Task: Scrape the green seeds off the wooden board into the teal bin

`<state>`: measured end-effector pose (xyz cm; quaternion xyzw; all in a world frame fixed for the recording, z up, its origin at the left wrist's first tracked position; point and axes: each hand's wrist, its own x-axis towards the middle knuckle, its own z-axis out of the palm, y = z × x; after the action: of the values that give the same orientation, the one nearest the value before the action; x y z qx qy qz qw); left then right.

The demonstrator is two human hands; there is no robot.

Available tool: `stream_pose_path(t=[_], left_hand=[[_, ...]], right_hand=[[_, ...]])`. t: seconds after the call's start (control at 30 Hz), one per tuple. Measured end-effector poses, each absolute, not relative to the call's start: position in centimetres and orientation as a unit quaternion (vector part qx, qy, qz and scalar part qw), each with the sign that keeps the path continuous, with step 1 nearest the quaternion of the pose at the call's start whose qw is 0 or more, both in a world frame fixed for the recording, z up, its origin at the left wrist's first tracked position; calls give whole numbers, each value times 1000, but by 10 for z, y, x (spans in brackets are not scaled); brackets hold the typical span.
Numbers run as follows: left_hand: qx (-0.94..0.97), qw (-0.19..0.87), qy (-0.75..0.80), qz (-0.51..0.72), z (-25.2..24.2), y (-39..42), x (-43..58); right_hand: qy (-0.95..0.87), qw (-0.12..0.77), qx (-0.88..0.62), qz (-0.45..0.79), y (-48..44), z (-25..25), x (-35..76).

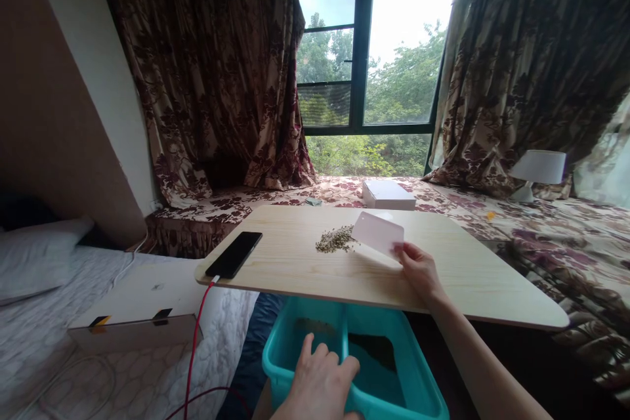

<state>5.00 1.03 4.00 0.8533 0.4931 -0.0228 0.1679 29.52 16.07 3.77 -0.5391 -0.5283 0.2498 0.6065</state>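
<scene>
My right hand pinches a thin, translucent white plastic scraper by its lower right corner. The scraper is tilted over the wooden tabletop, its left edge beside a loose pile of small greenish-brown seeds or grains. Below the table's near edge is a teal two-compartment bin. My left hand rests palm down at the bin's near side, fingers bent over the rim by the divider; the fingertips are partly hidden. Dark grains lie in the right compartment, and a few show in the left one.
A black phone lies at the tabletop's left end, with a red cable hanging from it. A flat white box sits on the bed at left. Behind the table are another white box and a lamp.
</scene>
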Motion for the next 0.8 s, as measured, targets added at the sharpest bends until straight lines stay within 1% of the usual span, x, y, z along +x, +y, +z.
stream_pose_path(t=[0.13, 0.23, 0.3, 0.37, 0.4, 0.43, 0.47, 0.5, 0.6, 0.7, 0.8], left_hand=[[849, 168, 499, -43, 29, 13, 42], [843, 176, 508, -14, 24, 8, 37], [838, 180, 511, 61, 28, 6, 33], [819, 155, 525, 172, 41, 12, 23], [795, 113, 551, 228, 49, 19, 14], [762, 61, 592, 256, 58, 30, 2], [723, 15, 643, 253, 68, 44, -13], [687, -8, 682, 253, 76, 59, -30], [584, -44, 776, 233, 92, 111, -83], [527, -32, 832, 172, 91, 152, -117], [525, -8, 843, 118, 81, 177, -127]], right_hand=[[-533, 597, -548, 242, 160, 40, 295], [-537, 592, -554, 232, 159, 41, 295], [-538, 591, -556, 228, 158, 41, 295], [-537, 591, -557, 230, 158, 41, 295], [-536, 591, -556, 232, 159, 41, 295], [-536, 592, -554, 235, 159, 41, 296], [-536, 593, -551, 237, 159, 41, 296], [-536, 595, -549, 238, 160, 40, 297], [-537, 595, -550, 237, 161, 40, 298], [-534, 593, -554, 236, 161, 40, 298], [-529, 596, -554, 240, 161, 41, 298]])
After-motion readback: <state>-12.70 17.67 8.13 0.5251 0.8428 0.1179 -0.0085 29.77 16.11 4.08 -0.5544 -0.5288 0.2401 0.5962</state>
